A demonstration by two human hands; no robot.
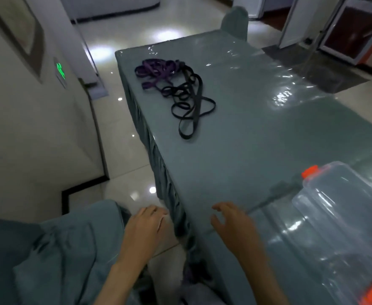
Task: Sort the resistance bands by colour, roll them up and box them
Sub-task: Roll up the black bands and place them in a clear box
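head | table (257, 133): teal cover, glossy tiled floor (123, 45) | hands (189, 223) empty, fingers relaxed

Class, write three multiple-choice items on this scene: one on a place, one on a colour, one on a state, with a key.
1. Where do the resistance bands lie?
A. in the box
B. on the table's far end
C. on the floor

2. What colours are they?
A. purple and black
B. red and yellow
C. green and white

3. How are they?
A. rolled
B. stacked flat
C. tangled loose

Key: 1 B, they rest on the table, far from the clear plastic box; 2 A, purple beside black; 3 C, loops overlap unrolled, neither hand touching.
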